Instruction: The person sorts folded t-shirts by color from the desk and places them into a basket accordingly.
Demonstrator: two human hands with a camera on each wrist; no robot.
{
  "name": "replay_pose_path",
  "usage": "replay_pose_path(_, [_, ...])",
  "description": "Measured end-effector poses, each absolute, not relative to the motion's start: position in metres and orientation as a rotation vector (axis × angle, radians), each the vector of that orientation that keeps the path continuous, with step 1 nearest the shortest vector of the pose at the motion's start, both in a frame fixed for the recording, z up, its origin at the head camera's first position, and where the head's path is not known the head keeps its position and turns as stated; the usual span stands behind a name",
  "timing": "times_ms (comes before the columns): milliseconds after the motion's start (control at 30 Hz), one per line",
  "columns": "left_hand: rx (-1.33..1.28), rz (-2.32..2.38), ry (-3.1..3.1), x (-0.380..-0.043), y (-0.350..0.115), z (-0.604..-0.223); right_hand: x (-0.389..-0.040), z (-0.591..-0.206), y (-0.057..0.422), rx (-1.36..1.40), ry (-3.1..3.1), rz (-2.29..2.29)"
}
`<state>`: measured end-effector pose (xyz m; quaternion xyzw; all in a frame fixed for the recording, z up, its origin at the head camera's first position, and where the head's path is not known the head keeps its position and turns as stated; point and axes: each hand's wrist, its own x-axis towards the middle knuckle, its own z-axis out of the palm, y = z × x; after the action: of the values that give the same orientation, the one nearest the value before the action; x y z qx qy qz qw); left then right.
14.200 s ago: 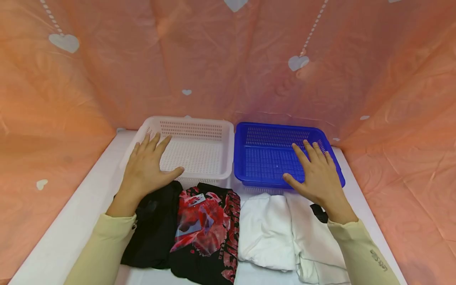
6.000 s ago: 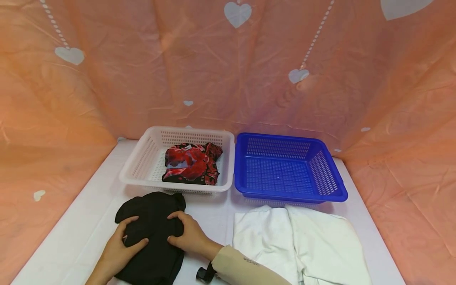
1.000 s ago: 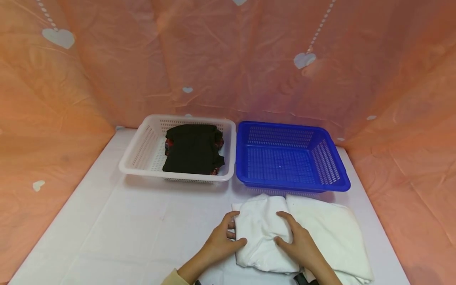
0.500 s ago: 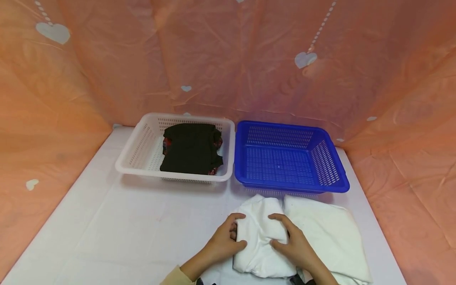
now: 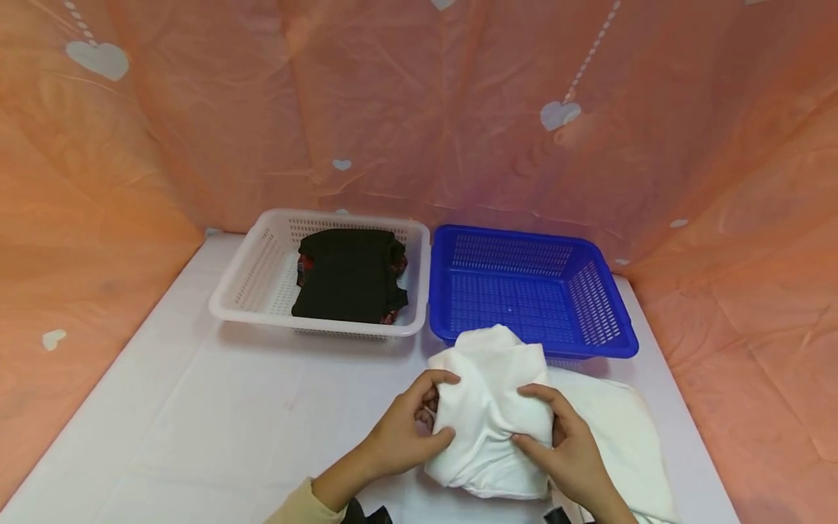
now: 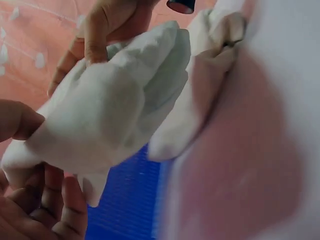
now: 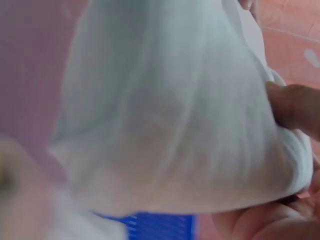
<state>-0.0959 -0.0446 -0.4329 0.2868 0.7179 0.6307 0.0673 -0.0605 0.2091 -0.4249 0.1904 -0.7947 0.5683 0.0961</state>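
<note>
Both hands hold a folded white garment (image 5: 491, 415) by its two sides, thumbs on top and fingers underneath. My left hand (image 5: 406, 426) grips the left side; my right hand (image 5: 569, 447) grips the right. The left wrist view has the bundle (image 6: 100, 110) raised off the table, its layers hanging loosely. Its far end overlaps the front rim of the blue basket (image 5: 511, 251) in the head view. Cloth (image 7: 170, 110) fills most of the right wrist view. Partly behind the right hand, a second folded white garment (image 5: 628, 437) lies on the table.
Left of the blue basket stands a white basket (image 5: 314, 324). Inside it a folded black garment (image 5: 347, 276) lies on a red floral one (image 5: 304, 269). An orange curtain (image 5: 393, 109) with hearts encloses the white table (image 5: 216, 422) at the back and sides.
The floral and then the black garment went from the table into the white basket. Over the last half second, the hands lifted the left white garment and moved it toward the blue basket.
</note>
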Motion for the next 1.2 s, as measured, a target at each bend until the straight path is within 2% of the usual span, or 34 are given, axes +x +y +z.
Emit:
replay_pose_path(333, [1.026,1.913,2.376,-0.149,-0.023,-0.383,-0.103,-0.375,0.221,0.593,-2.124,1.539])
replay_pose_path(633, [1.102,1.866,2.541,-0.207,-0.002,-0.351,-0.162,-0.338,0.225,0.349,-2.132,1.282])
replay_pose_path(900, [0.848,1.887,2.574,-0.248,0.019,-0.385,-0.208,-0.367,0.238,0.238,-2.285,1.225])
replay_pose_path(1200, [0.587,1.540,2.686,-0.258,0.031,-0.408,-0.229,-0.401,0.261,0.207,-2.610,1.185])
